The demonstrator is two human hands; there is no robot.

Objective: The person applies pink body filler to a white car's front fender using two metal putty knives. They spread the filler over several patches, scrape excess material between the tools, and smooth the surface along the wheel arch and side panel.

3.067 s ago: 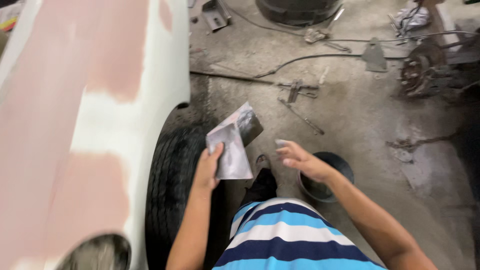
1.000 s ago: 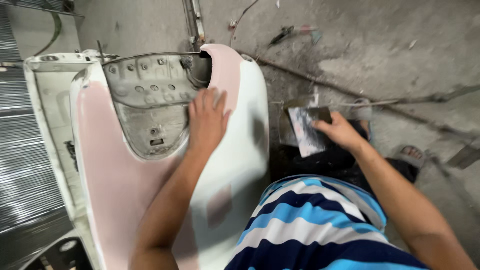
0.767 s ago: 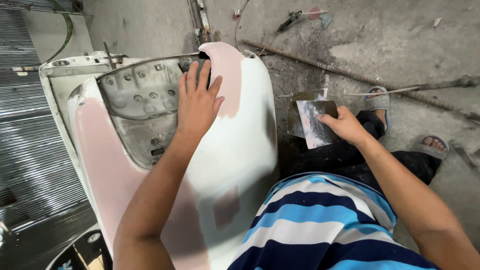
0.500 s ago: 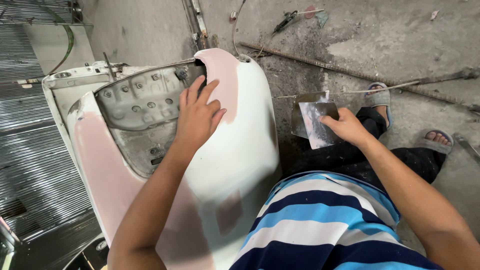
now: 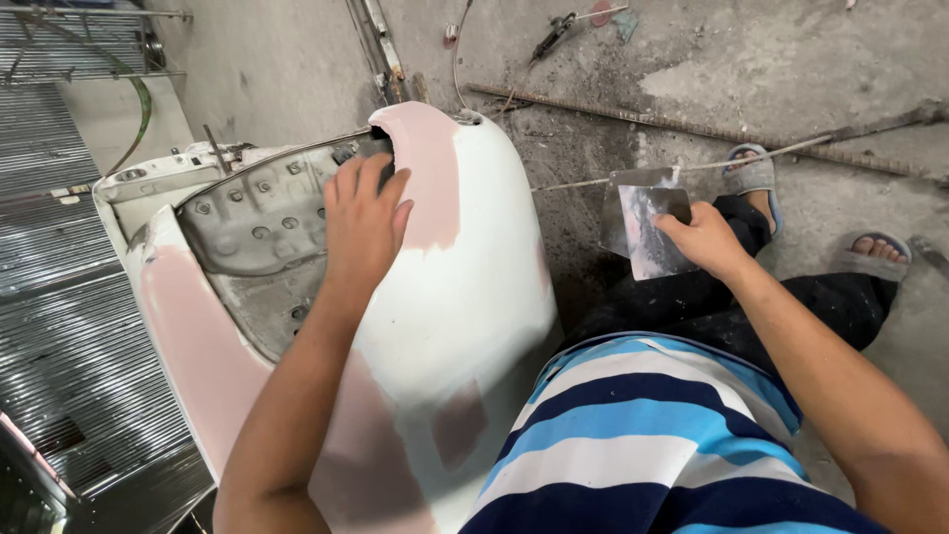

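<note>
White and pink, the curved metal car body panel (image 5: 465, 287) with patches of filler fills the left and middle of the view, its grey bare-metal inner recess (image 5: 252, 222) opening at its upper left. The left hand (image 5: 364, 222) lies flat and open on the panel's upper edge, fingers spread and reaching over the rim of the recess. To the right of the panel, well apart from it, the right hand (image 5: 704, 240) is closed around thin grey metal putty spreaders (image 5: 638, 218) smeared with filler, held above the concrete floor (image 5: 791, 69). Beyond the spreaders, further from the panel, are the person's feet in blue sandals (image 5: 756, 173). A long metal rod (image 5: 692, 124) lies on the floor above them.
</note>
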